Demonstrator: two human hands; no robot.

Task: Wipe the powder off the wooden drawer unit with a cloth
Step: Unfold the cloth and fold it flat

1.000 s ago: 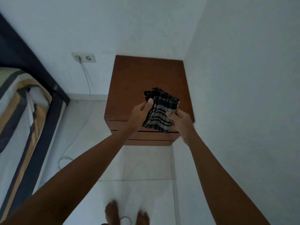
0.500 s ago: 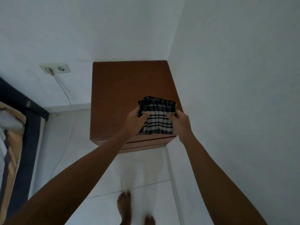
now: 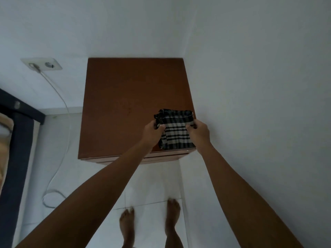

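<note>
Head view: cloth (image 3: 176,133) between both hands

There are no words, numbers, labels or signs to read here. The cloth (image 3: 176,130) has only dark and white stripes, with no letters on it. The wooden drawer unit (image 3: 129,104) has a plain brown top with no writing. The wall socket (image 3: 42,64) shows no marks that can be read
</note>
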